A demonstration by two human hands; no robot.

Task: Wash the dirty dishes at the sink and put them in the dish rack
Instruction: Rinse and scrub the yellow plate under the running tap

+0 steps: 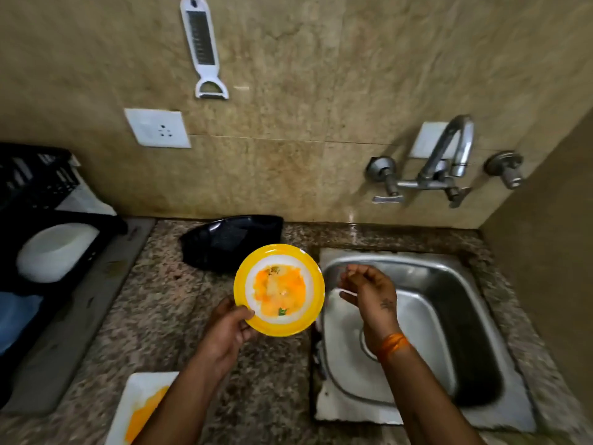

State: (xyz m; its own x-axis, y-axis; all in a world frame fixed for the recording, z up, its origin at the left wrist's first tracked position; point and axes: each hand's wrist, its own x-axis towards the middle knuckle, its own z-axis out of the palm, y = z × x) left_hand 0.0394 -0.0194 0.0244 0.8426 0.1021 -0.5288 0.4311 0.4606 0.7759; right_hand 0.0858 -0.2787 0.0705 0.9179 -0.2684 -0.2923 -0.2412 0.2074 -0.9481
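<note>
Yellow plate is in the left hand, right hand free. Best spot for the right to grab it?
Probably the bare right rim of the yellow plate, approached from the sink side. Left hand pinches the lower-left rim; food smears the centre; right hand is beside that edge.

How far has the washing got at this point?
Early stage. Done: only a white bowl sits in the dish rack. In hand: the left hand grips a food-smeared yellow plate beside the sink; the right hand hovers empty. Left: that plate and a smeared white plate on the counter; the tap shows no water.
</note>
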